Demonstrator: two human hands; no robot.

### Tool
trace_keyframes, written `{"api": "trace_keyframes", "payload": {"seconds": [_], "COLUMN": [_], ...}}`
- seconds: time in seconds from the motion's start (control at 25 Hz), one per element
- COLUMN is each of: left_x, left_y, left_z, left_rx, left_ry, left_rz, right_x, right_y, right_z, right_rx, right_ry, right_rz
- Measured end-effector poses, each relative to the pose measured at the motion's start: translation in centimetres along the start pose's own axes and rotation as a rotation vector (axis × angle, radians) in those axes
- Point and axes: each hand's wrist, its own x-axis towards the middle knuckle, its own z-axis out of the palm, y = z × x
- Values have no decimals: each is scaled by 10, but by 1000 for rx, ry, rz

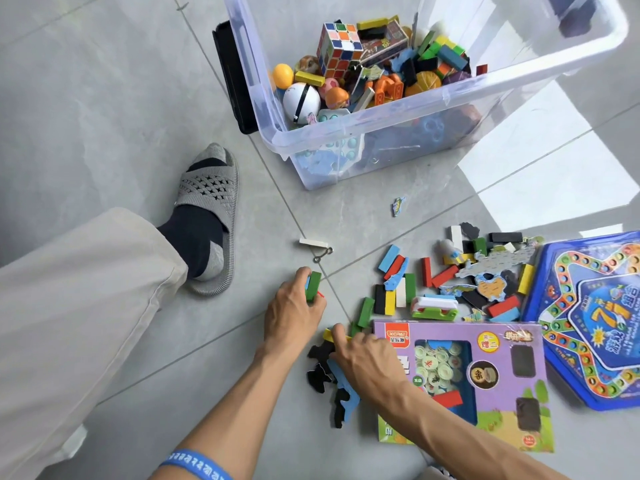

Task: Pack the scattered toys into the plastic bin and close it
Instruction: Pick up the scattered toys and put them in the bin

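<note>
**Mia:** Where is the plastic bin (349, 140)?

**Sam:** It sits on the gray floor (104, 98), at the top of the view. It is see-through and it has no lid on. Lots of toys are inside: a Rubik's cube (338, 50), a white ball with a black stripe (300, 102), a yellow ball (282, 75) and many colored blocks (445, 55).

**Mia:** What is the left hand (292, 311) doing?

**Sam:** It is curled around a few small blocks. The green block (313, 285) on the outside is easy to see, with a bit of blue and red tucked behind it.

**Mia:** And the right hand (367, 362)?

**Sam:** It is low on the floor, fingers bent, pinching a yellow block (329, 335). It rests just beside some black and blue puzzle pieces (332, 379).

**Mia:** What is still on the floor?

**Sam:** A pile of loose blocks (398, 289) and puzzle pieces lies to the right of the hands. A purple chess box (502, 375) lies under the right arm. A blue game board (595, 317) is at the far right. A white block (313, 243) and a small metal ring (323, 254) lie between the hands and the bin.

**Mia:** Anything else?

**Sam:** A foot in a gray slipper (211, 216) is on the left, and a blue wristband (197, 464) is on the left arm.
</note>
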Motion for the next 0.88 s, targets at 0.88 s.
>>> {"api": "trace_keyframes", "payload": {"seconds": [0.88], "left_x": [9], "left_y": [158], "left_z": [-156], "left_rx": [-1125], "left_ry": [50], "left_rz": [-50], "right_x": [9], "right_y": [77], "right_z": [-267], "right_rx": [1781], "right_ry": [310], "right_rz": [366]}}
